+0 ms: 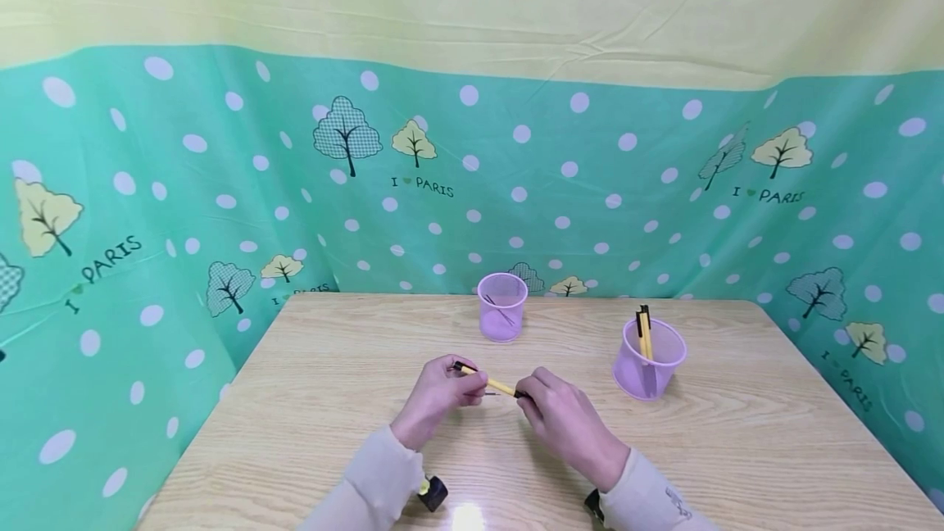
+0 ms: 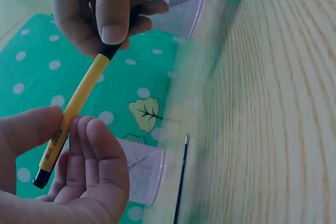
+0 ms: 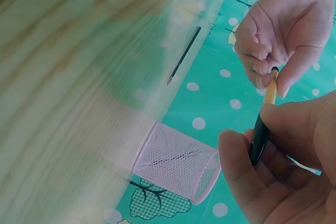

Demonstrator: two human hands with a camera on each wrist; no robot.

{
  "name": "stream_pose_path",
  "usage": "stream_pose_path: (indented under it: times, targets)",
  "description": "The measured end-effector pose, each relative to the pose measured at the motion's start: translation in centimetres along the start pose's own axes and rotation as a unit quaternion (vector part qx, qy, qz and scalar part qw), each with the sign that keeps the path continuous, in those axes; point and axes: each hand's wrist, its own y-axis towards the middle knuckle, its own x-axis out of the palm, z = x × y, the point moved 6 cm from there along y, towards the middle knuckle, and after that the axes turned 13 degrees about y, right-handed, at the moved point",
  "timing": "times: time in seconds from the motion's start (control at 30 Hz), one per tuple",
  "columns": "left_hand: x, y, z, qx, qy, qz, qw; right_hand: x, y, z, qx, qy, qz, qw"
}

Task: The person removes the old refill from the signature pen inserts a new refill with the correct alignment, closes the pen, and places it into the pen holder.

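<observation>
Between the two hands, above the table, is a yellow ballpoint pen (image 1: 501, 387) with black ends. My left hand (image 1: 435, 396) pinches its yellow barrel between thumb and fingers, as the left wrist view shows. At the other end, my right hand (image 1: 568, 424) grips the black section with thumb and fingers. A thin dark pen refill (image 2: 182, 177) lies on the table below the hands, touched by neither; the right wrist view shows the same refill (image 3: 184, 56) lying apart from the fingers.
A purple mesh cup (image 1: 501, 326) with thin dark refills in it stands at the back of the wooden table (image 1: 354, 351). Right of the hands stands another purple cup (image 1: 631, 371) holding yellow-and-black pens (image 1: 645, 336). A green dotted curtain (image 1: 546, 187) surrounds the table's back and sides.
</observation>
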Motion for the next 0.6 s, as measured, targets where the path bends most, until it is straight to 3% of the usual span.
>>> stream_pose_path:
  times: [0.33,0.6]
  targets:
    - [0.43,0.04,-0.38,-0.015,-0.09,-0.008,0.9958,0.16,0.01,-0.05,-0.005,0.007,0.004,1.0]
    - [0.59,-0.12,-0.07,0.005,-0.15,0.007,0.9887,0.3,0.01,-0.03,-0.002,0.013,0.005,0.9999]
